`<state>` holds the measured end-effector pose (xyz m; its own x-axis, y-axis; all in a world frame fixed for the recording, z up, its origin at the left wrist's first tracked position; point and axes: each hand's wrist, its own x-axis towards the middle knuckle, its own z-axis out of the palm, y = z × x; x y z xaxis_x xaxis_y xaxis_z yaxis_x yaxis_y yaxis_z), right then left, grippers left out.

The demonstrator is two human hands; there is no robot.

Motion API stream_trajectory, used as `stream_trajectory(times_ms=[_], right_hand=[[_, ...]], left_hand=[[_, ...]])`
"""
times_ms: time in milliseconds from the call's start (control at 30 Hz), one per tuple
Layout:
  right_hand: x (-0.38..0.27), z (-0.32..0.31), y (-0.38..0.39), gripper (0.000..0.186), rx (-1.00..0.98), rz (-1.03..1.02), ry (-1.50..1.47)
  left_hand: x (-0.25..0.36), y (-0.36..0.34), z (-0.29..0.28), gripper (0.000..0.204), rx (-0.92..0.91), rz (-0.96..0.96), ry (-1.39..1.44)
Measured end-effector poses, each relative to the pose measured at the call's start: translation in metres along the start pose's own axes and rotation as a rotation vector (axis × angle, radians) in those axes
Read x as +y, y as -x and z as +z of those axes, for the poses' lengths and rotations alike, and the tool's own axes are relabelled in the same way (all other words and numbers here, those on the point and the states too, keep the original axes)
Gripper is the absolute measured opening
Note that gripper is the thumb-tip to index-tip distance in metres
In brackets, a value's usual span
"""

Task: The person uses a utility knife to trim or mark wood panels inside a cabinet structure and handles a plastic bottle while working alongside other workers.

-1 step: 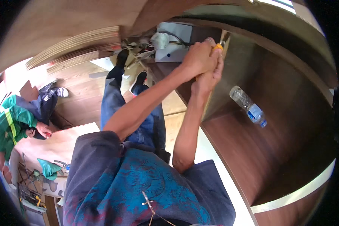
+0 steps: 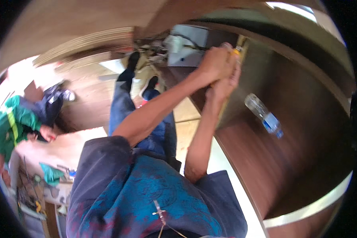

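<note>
Both my hands are clasped together at the upper edge of an upright wooden panel (image 2: 242, 75). They grip a small yellow-handled tool (image 2: 237, 51), mostly hidden in the fingers. My left hand (image 2: 217, 63) lies over the top, its fingers wrapped round. Just below it, my right hand (image 2: 227, 81) is closed, with its fingers pointing up along the panel edge. The tool's tip meets the pale edge of the panel, but blur hides its exact kind. A clear plastic bottle (image 2: 261, 115) with a blue cap lies in the dark brown compartment right of my hands.
A white-grey box (image 2: 188, 47) and loose clutter stand beyond my hands. Stacked boards (image 2: 87, 45) lie at the far left. A co-worker in a green top (image 2: 23, 119) sits at the left by a pale board (image 2: 67, 144). A green cloth (image 2: 50, 174) and tools lie below.
The whole view has shifted slightly, so everything sits a little further right, and it is blurrier. My hands keep their grip on the tool at the panel edge.
</note>
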<state>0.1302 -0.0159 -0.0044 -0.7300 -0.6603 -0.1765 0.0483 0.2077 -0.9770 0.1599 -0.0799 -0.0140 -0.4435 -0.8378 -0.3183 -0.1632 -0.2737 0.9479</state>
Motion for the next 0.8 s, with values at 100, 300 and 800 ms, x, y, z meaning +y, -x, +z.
stream_trajectory(times_ms=[100, 300, 800], right_hand=[[0.006, -0.014, 0.001, 0.041, -0.056, -0.11, 0.159], [-0.005, -0.003, 0.005, 0.042, -0.016, 0.018, 0.179], [-0.009, -0.031, 0.001, 0.043, -0.012, 0.0, 0.203]], left_hand=[[-0.012, -0.005, 0.0, 0.024, -0.098, 0.144, -0.241], [-0.007, 0.003, 0.021, 0.025, 0.024, 0.01, 0.082], [0.003, 0.016, 0.023, 0.031, 0.13, -0.015, 0.115]])
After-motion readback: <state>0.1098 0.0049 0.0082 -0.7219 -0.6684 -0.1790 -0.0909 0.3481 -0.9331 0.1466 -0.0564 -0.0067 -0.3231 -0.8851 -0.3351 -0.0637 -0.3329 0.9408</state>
